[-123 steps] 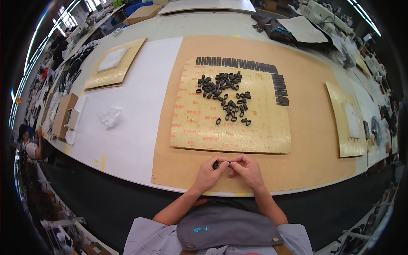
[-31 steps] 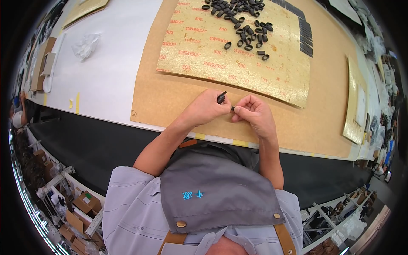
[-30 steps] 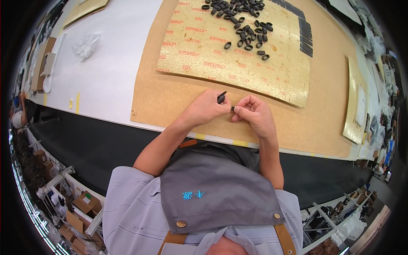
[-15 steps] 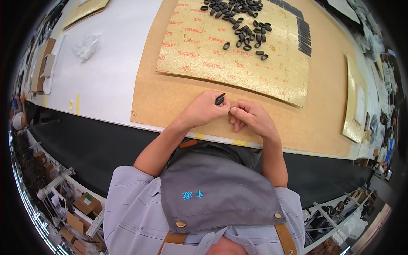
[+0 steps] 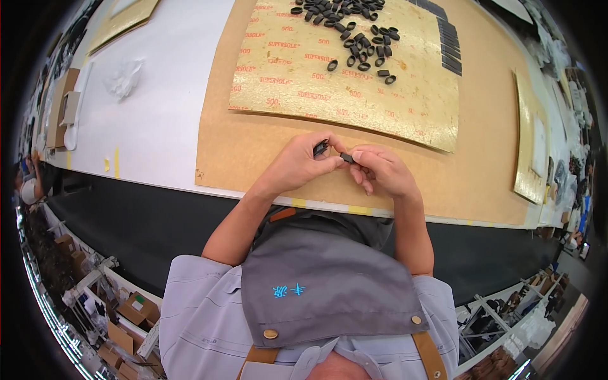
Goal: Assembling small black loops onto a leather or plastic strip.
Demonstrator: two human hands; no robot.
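Pointing toward right hand [image 5: 385,170], black piece [image 5: 346,158]; long axis seemingly slanting bodyward.

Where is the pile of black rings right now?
In the head view, the pile of black rings lies at top centre on the gold board, left of the dark strips.

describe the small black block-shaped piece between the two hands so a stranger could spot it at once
Find the large tan rectangular paper-like sheet, then the bare left hand and bare right hand over its near part. Between their fingertips is the small black block-shaped piece. Unlike the bunched thin black strips in the left hand, it sits singly in the gap between the hands.
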